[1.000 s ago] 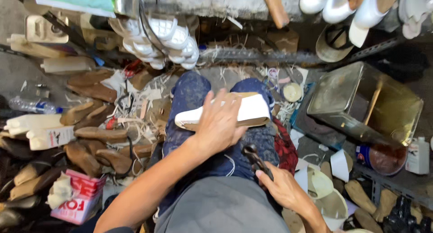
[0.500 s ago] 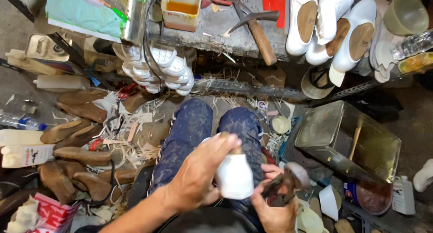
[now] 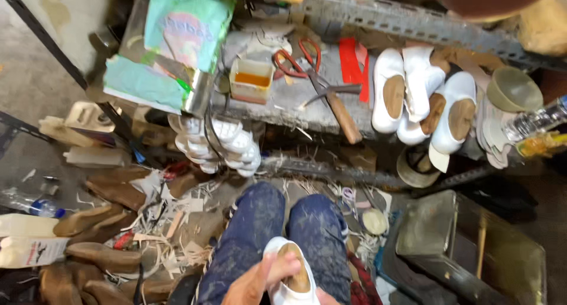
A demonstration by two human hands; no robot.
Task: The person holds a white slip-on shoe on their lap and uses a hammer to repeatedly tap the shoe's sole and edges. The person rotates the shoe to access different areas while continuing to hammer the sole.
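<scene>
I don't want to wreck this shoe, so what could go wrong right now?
The white shoe sits on the lap, gripped by the left hand at its edge; it might slip into the scraps below. The hammer and scissors lie near the bench edge and could get knocked down.

You look down into dim, uneven light. The bench (image 3: 295, 101) above catches the brightest glow, while deep shadow fills the right side. Everything is slightly motion-blurred, with edges stretched by wide-angle distortion.
</scene>
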